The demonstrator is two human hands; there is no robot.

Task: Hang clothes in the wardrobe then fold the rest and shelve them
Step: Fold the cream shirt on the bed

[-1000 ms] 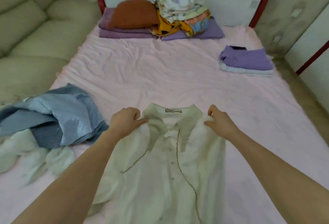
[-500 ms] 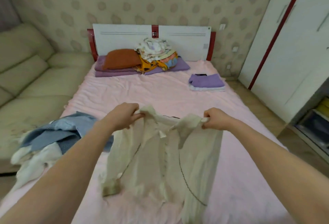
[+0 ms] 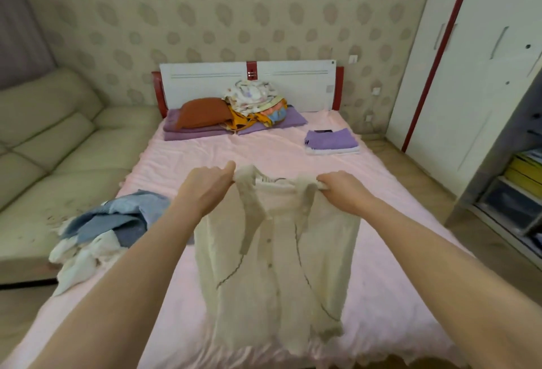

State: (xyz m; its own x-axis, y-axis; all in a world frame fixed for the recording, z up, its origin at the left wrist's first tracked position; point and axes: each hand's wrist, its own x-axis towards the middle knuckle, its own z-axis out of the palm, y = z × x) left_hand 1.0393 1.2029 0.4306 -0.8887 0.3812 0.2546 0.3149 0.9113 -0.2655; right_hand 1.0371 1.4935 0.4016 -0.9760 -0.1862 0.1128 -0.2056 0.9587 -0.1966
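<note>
A cream button-front shirt (image 3: pixel 275 269) with dark piping hangs in the air over the pink bed (image 3: pixel 387 222). My left hand (image 3: pixel 208 189) pinches its left shoulder by the collar, and my right hand (image 3: pixel 343 192) grips the right shoulder. The shirt's front faces me, its hem near the bed's front edge. A loose heap of blue and white clothes (image 3: pixel 108 230) lies at the bed's left edge. A folded purple stack (image 3: pixel 333 141) sits at the far right of the bed. The white wardrobe (image 3: pixel 469 75) stands to the right, doors closed.
A beige sofa (image 3: pixel 50 145) runs along the left of the bed. Pillows and a bundle of patterned cloth (image 3: pixel 252 104) lie at the headboard. An open shelf unit (image 3: pixel 516 192) with yellow and dark items stands at the right, past a strip of wood floor.
Both hands have raised the shirt off the bed and spread it by the shoulders, so it hangs straight. My view has tilted up, showing the wall and wardrobe.
</note>
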